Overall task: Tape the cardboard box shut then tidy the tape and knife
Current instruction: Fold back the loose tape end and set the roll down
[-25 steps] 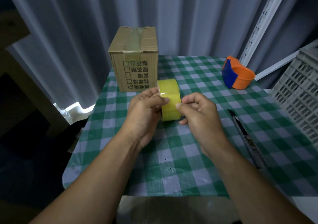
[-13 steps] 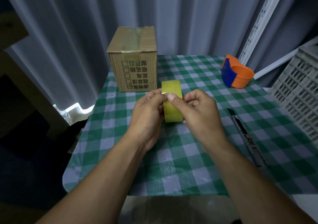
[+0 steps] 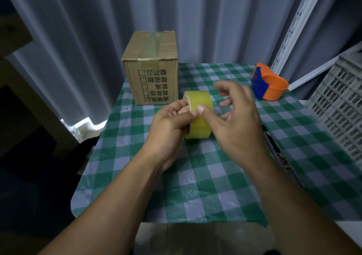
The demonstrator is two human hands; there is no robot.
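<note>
My left hand [image 3: 170, 123] grips a yellow tape roll [image 3: 199, 125] by its left side, holding it on edge just above the checked tablecloth [image 3: 195, 186]. My right hand [image 3: 233, 125] covers the roll's right side, thumb pressed on the roll's face and fingers spread. A closed cardboard box [image 3: 151, 68] with old tape across its top stands behind the roll at the table's back left. The dark utility knife [image 3: 278, 152] lies on the cloth to the right, partly hidden by my right forearm.
An orange and blue tape dispenser [image 3: 269, 84] sits at the back right. A grey slotted crate [image 3: 340, 105] stands off the table's right edge. Grey curtains hang behind. The table's left edge drops to a dark floor.
My right hand has let its fingers spread and shifted right across the roll, its thumb now resting on the tape face. The roll has turned slightly in my left hand.
</note>
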